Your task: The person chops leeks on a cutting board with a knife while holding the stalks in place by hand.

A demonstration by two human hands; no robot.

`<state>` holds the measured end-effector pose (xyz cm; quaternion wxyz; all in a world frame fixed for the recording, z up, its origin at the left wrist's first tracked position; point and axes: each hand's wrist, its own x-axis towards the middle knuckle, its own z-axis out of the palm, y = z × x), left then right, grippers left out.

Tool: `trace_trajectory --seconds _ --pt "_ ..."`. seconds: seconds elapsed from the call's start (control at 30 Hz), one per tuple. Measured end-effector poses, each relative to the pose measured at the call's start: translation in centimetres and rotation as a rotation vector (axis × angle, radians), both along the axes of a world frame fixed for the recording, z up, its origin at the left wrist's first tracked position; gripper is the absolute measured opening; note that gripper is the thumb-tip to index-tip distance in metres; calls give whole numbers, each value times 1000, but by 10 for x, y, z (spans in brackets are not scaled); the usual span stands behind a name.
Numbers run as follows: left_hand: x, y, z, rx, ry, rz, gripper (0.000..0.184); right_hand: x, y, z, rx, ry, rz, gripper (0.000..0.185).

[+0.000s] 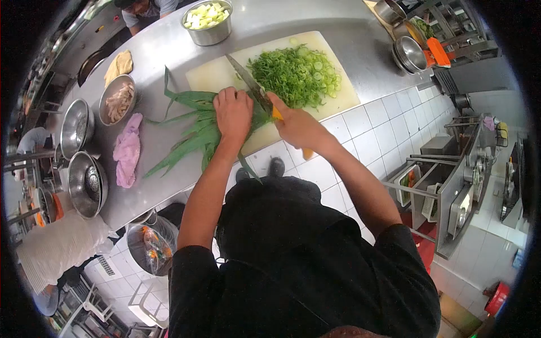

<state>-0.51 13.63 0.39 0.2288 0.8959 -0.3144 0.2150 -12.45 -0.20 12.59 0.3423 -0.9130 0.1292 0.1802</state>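
My left hand (233, 112) presses down on a bunch of long green onion leaves (191, 141), its fingers curled over them. The leaves fan out to the left, over the edge of the white cutting board (208, 74) onto the steel table. In my right hand (297, 127) is a kitchen knife (246, 76) with a yellow handle, its blade slanting to the upper left beside my left fingers. Right of the blade lies a pile of chopped green onion (290, 73). The leaf ends under my left palm are hidden.
A steel pot of cut pale green vegetable (207, 22) stands behind the board. To the left are a bowl of pale strips (118, 100), a pink cloth (128, 149), a yellow cloth (119, 66) and metal bowls (87, 183). A lined bin (151, 248) sits below. Another person (147, 12) leans across the far side.
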Motion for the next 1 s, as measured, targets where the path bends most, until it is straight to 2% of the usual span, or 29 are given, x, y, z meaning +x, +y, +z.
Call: trace_trajectory --seconds 0.13,0.23,0.27,0.37,0.4,0.5,0.67,0.77,0.87,1.0 --pt "0 -1 0 -27 -11 6 12 -18 11 92 27 342 -20 75" --pt "1 -1 -1 -16 29 14 12 -52 12 44 -153 95 81 75" --pt "1 -1 -1 -13 39 14 12 -52 16 34 -100 92 46 78" --pt "0 -1 3 10 68 8 12 -41 16 -40 -176 28 6 81" --pt "1 -2 3 1 51 7 12 -30 16 -43 -102 32 -15 82" --pt "-3 -1 -3 -19 21 -2 12 -4 5 -59 -102 -118 33 81" --pt "1 0 2 -24 61 -10 11 -7 3 44 -28 120 42 79" --pt "2 -1 -2 -40 48 -4 11 -33 7 57 -109 172 60 73" --pt "1 -1 -1 -47 43 -7 11 -52 16 26 -158 34 69 74" --pt "1 -1 0 -53 30 -12 11 -36 13 -58 -168 -154 58 75"
